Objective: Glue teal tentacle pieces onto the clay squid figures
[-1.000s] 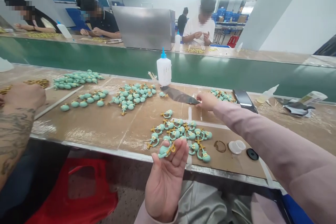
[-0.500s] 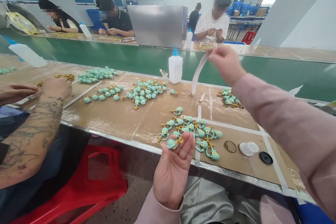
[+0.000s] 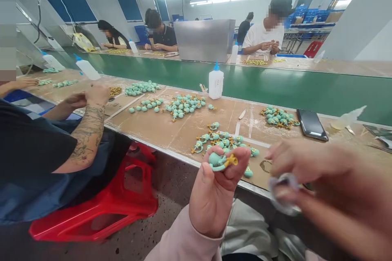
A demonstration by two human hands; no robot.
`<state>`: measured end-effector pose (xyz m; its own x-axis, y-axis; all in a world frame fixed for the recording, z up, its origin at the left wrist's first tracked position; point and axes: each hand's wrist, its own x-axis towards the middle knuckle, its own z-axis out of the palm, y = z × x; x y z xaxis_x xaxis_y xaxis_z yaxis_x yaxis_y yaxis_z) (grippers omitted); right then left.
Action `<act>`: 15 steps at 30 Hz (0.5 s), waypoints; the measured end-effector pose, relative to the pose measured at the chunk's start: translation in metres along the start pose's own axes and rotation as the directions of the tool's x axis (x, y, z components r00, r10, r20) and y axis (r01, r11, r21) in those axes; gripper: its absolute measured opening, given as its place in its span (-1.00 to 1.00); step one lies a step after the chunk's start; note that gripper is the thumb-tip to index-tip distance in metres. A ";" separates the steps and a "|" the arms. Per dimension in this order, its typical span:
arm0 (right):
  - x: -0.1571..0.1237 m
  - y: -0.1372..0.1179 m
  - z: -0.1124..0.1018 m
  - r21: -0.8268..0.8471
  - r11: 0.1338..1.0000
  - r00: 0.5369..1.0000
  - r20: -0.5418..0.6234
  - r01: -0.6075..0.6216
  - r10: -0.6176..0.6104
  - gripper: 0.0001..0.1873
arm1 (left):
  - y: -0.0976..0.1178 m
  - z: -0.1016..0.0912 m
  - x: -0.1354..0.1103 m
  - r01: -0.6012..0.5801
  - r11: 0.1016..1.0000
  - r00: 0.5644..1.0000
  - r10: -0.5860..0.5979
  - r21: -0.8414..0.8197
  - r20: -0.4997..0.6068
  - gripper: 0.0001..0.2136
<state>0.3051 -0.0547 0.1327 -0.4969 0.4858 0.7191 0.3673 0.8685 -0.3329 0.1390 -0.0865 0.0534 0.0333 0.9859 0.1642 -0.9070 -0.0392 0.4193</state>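
A small turquoise rubbery-looking figurine with a mustard-yellow end (image 3: 217,161) lies across the fingers of the upturned left hand (image 3: 212,200); these curl close together behind it, the thumb by its rounded turquoise end, the yellow end pointing right. Beyond the fingertips, similar turquoise-and-yellow figurines (image 3: 226,142) cluster on the brown-covered counter (image 3: 153,132). The blurred right hand (image 3: 301,165) has bent fingers at a whitish, translucent piece (image 3: 283,206); whether they pinch it, I cannot tell.
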 end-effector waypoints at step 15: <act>-0.036 -0.027 -0.020 -0.164 0.961 0.975 0.059 0.223 -0.216 -0.79 | -0.022 0.036 -0.035 0.171 0.980 0.985 -0.173 0.098 0.014 -0.78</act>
<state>0.3290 -0.0978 0.1285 -0.6100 0.2913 0.7370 0.3708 0.9268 -0.0594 0.1727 -0.1262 0.0704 0.1957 0.9753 0.1020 -0.8422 0.1139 0.5270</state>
